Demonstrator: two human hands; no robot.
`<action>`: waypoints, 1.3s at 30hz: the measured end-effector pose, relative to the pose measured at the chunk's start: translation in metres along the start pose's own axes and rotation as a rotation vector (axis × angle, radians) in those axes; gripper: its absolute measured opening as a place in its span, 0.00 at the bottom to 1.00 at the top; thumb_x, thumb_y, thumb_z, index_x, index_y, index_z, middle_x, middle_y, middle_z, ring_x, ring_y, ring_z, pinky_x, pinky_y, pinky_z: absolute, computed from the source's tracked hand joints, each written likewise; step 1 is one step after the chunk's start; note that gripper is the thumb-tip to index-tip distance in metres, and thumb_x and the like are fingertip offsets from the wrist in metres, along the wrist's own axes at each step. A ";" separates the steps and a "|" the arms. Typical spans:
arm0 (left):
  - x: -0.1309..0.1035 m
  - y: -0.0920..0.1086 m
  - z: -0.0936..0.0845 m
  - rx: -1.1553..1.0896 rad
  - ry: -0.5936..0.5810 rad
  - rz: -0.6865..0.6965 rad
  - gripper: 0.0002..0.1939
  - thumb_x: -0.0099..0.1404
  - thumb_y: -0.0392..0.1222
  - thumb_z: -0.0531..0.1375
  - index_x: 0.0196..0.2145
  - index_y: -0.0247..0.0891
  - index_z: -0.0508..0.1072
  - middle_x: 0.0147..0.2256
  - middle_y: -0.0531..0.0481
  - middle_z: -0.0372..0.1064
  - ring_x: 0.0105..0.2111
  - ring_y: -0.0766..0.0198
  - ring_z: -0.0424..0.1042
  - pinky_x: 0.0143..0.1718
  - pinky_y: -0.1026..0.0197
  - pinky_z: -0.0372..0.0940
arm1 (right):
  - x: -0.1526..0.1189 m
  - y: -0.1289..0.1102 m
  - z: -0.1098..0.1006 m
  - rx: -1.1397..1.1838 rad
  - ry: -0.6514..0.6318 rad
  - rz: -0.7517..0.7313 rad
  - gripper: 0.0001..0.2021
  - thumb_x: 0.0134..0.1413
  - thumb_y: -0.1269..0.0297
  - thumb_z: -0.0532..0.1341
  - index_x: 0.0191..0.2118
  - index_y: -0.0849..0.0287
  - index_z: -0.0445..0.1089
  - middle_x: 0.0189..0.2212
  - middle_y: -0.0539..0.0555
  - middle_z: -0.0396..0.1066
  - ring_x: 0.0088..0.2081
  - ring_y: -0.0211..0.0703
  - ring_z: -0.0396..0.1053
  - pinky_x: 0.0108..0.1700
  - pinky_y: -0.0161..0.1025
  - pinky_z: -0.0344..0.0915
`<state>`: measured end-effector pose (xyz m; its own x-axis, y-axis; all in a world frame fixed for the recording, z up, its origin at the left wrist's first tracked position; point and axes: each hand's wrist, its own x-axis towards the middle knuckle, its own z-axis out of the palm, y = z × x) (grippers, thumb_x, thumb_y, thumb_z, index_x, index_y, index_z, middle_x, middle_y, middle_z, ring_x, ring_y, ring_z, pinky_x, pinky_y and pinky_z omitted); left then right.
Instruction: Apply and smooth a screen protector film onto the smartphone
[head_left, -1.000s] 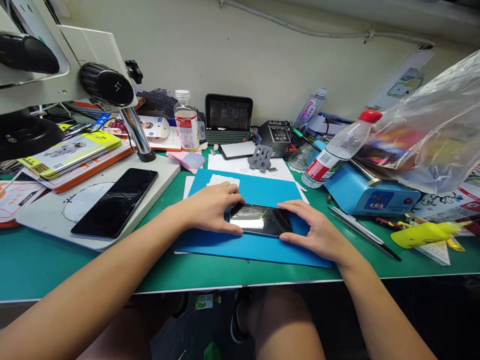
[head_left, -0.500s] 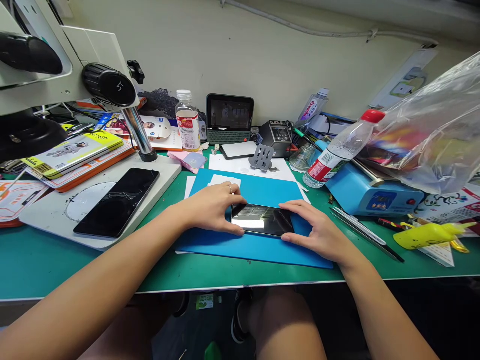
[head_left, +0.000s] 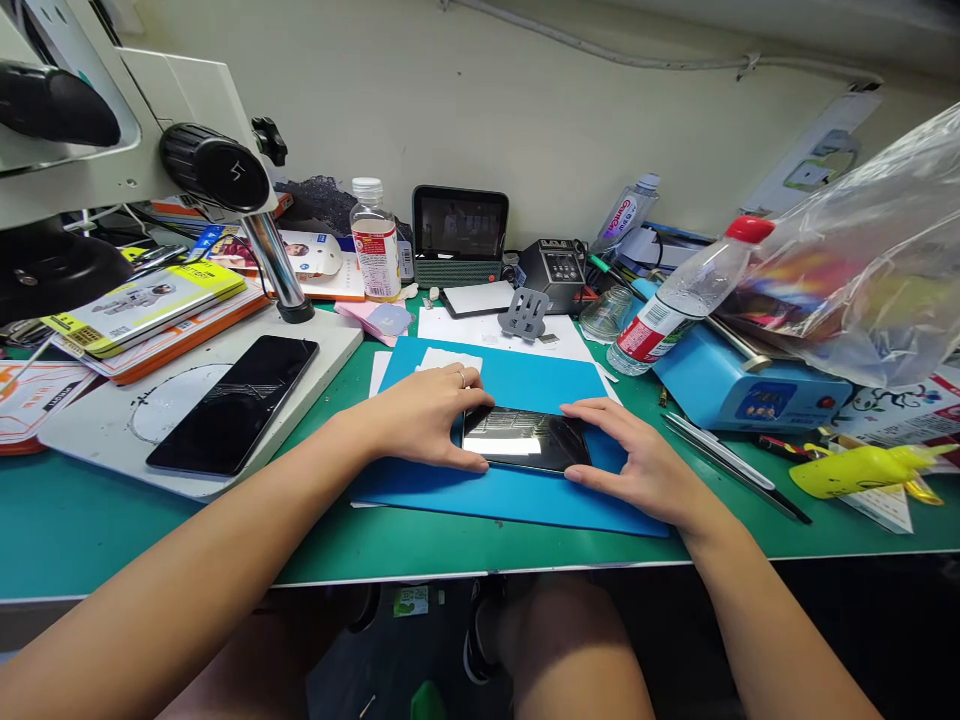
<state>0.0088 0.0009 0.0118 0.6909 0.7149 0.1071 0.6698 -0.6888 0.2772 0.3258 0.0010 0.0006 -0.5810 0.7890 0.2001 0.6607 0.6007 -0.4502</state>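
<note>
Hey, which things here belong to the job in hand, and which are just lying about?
In use:
phone, held by left hand and right hand
blue mat beneath

Apparently lying about:
second phone
red-capped bottle
yellow squeeze bottle

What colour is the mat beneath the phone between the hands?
The mat under the phone is blue; the head view shows it.

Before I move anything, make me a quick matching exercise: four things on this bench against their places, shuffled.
1. Phone between left hand and right hand
2. Other phone
3. Yellow squeeze bottle
4. Grey slotted holder

A. On white paper
B. Lying to the right of the right hand
C. On the blue mat
D. On the white base

Pairs: 1-C; 2-D; 3-B; 4-A
</note>
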 end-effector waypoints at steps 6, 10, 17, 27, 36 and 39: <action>0.001 0.000 0.001 0.001 0.008 0.003 0.33 0.59 0.60 0.67 0.56 0.38 0.71 0.51 0.41 0.69 0.51 0.48 0.70 0.50 0.52 0.65 | -0.002 0.002 0.000 0.001 -0.008 -0.008 0.30 0.54 0.46 0.68 0.61 0.49 0.68 0.57 0.58 0.70 0.58 0.58 0.70 0.60 0.54 0.68; 0.001 0.000 0.001 -0.003 0.011 0.005 0.34 0.59 0.61 0.67 0.56 0.38 0.71 0.51 0.41 0.69 0.51 0.49 0.70 0.50 0.52 0.65 | -0.002 0.002 0.000 0.001 -0.015 -0.006 0.31 0.54 0.47 0.68 0.61 0.49 0.67 0.57 0.58 0.69 0.58 0.57 0.70 0.60 0.53 0.68; 0.001 -0.001 0.001 -0.008 0.007 0.003 0.35 0.59 0.61 0.67 0.57 0.37 0.71 0.51 0.41 0.69 0.51 0.49 0.69 0.50 0.52 0.65 | 0.000 0.001 0.000 0.009 -0.028 0.005 0.31 0.54 0.46 0.68 0.61 0.50 0.67 0.57 0.58 0.69 0.58 0.57 0.69 0.61 0.53 0.67; 0.002 0.000 0.000 -0.021 -0.012 -0.015 0.35 0.59 0.61 0.67 0.57 0.37 0.72 0.51 0.41 0.69 0.52 0.49 0.69 0.51 0.53 0.65 | 0.001 0.001 -0.001 0.023 -0.055 0.019 0.32 0.54 0.45 0.68 0.61 0.51 0.67 0.58 0.59 0.69 0.59 0.56 0.69 0.61 0.53 0.67; 0.002 0.000 0.002 -0.022 -0.006 -0.013 0.35 0.59 0.61 0.67 0.57 0.37 0.72 0.52 0.41 0.69 0.52 0.49 0.69 0.51 0.53 0.65 | 0.000 0.002 0.000 0.021 -0.050 0.021 0.32 0.53 0.45 0.68 0.61 0.50 0.67 0.58 0.59 0.69 0.59 0.57 0.69 0.60 0.52 0.68; 0.002 0.000 0.002 -0.018 -0.002 -0.012 0.35 0.59 0.61 0.67 0.57 0.37 0.72 0.51 0.41 0.69 0.52 0.48 0.69 0.50 0.52 0.65 | 0.001 0.002 0.000 0.020 -0.058 0.023 0.32 0.54 0.45 0.68 0.62 0.50 0.67 0.58 0.59 0.69 0.59 0.57 0.69 0.61 0.53 0.68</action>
<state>0.0104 0.0024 0.0101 0.6832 0.7231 0.1017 0.6732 -0.6777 0.2959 0.3269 0.0027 0.0000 -0.5925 0.7934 0.1393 0.6650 0.5793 -0.4712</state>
